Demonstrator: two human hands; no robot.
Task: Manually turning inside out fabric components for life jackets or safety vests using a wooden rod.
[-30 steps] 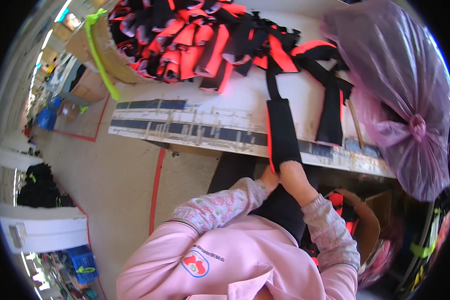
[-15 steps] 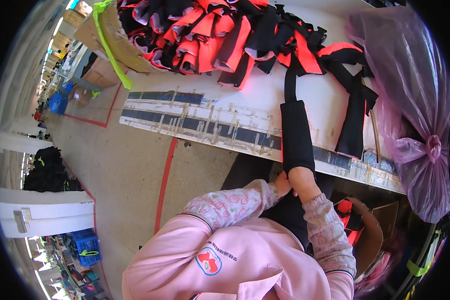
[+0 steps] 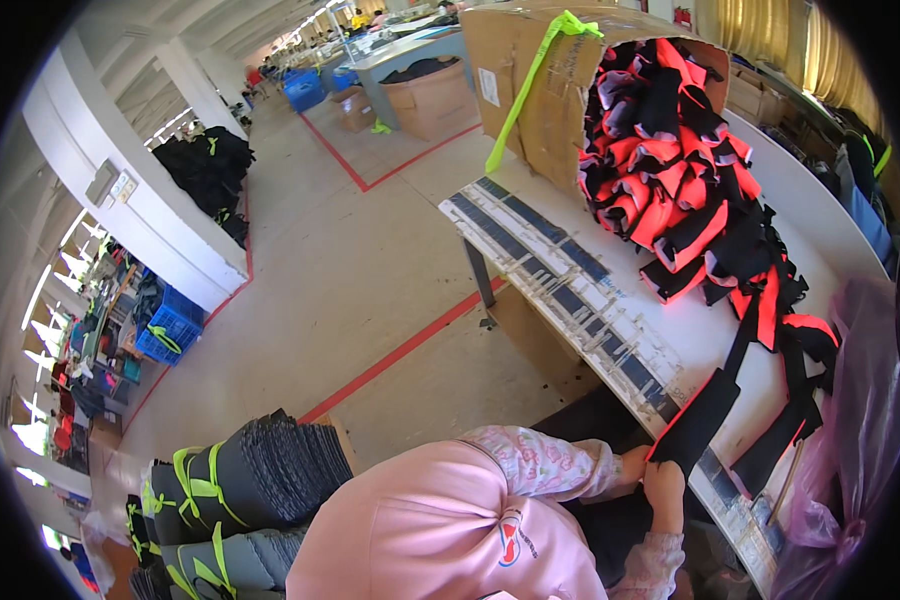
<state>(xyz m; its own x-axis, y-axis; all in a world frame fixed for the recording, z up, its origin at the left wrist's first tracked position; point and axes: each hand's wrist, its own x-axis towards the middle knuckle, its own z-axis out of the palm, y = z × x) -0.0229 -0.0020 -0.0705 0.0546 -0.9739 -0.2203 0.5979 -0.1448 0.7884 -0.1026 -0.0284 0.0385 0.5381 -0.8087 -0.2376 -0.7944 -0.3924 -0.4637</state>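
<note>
A black padded fabric strap with a bright red-orange edge hangs over the table's front edge, its near end at my hands. My right hand is closed at that end. Right beside it, almost touching, my left hand pinches at the same end; its fingertips are partly hidden. The strap's far end runs up into a heap of black and red-orange straps spilling from a cardboard box lying on its side. Another black strap lies to the right of the one I hold.
The white table has worn dark tape along its edge. A translucent purple bag stands at the right. Dark sheet bundles tied with yellow-green strips are behind me at lower left. A blue crate stands near a white column.
The view has swung, so the table and heap now sit further right, and the tied bundles have come into sight. Both hands are still at the strap's near end.
</note>
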